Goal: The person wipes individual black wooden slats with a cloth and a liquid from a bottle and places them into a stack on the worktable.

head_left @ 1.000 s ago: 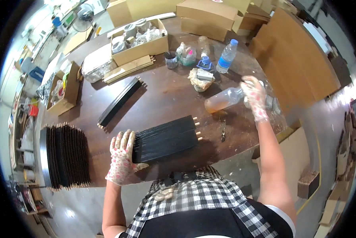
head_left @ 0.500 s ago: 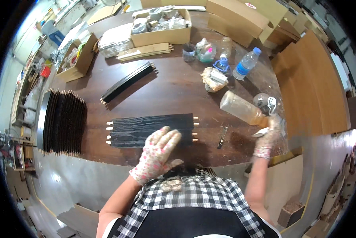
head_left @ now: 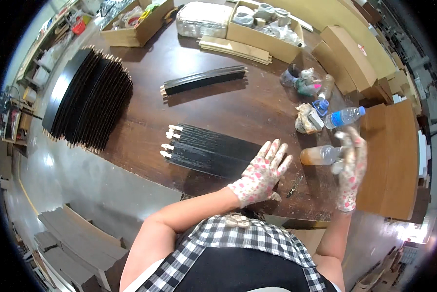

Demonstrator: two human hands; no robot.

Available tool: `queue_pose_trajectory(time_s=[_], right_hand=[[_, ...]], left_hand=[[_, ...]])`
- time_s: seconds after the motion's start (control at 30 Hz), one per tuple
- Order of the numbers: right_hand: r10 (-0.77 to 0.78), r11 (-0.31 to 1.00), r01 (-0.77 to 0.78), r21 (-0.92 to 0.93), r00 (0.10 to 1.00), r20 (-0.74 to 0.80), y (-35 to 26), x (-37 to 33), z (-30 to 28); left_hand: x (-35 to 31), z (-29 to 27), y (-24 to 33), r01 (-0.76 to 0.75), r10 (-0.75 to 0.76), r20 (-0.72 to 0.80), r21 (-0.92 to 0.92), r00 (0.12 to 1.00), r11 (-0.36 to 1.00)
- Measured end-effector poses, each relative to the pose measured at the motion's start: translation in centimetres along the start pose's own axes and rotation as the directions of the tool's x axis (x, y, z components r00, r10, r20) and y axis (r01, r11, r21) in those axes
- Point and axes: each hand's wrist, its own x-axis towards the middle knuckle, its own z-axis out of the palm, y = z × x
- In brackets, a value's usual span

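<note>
My left hand [head_left: 262, 176], in a white glove with pink spots, lies with fingers spread on the right end of a row of black wooden slats [head_left: 213, 146]. Pale pegs stick out of the slats' left end; the right end is hidden under the hand. A clear bottle [head_left: 318, 155] with amber liquid at its base is on the table to the right. Beside its upper end is my right hand [head_left: 353, 168], gloved alike and somewhat blurred, with fingers extended and apart. A small dark strip-shaped tool [head_left: 294, 186] lies between the hands.
A tall stack of black slats [head_left: 89, 100] stands at left, a smaller bundle [head_left: 204, 80] farther back. Cardboard boxes [head_left: 264, 41] line the far side. A blue-capped water bottle [head_left: 345, 117] and a crumpled wad [head_left: 306, 119] stand at right, beside a brown board [head_left: 391, 160].
The view has turned, shifting the scene. The amber-liquid bottle, earlier tilted in my right hand, now has its liquid at the base. My left hand has moved to the slats' right end.
</note>
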Motion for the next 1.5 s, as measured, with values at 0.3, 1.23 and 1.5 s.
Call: queue_pose_trajectory(time_s=[0.3, 1.23, 1.5], right_hand=[[-0.728, 0.379, 0.769, 0.515, -0.096, 0.679, -10.4, 0.7, 16.3], [-0.877, 0.434, 0.518, 0.737, 0.430, 0.214, -21.8, 2.1, 31.2], [-0.593, 0.805, 0.428, 0.410, 0.573, 0.566, -10.4, 0.7, 19.7]], left_hand=[[0.9, 8.1, 0.9, 0.124, -0.123, -0.264, -0.014, 0.957, 0.992], [4.8, 14.0, 2.1, 0.087, -0.133, -0.076, -0.437, 0.988, 0.895], [3.9, 15.4, 2.6, 0.276, -0.186, -0.285, 0.320, 0.940, 0.906]])
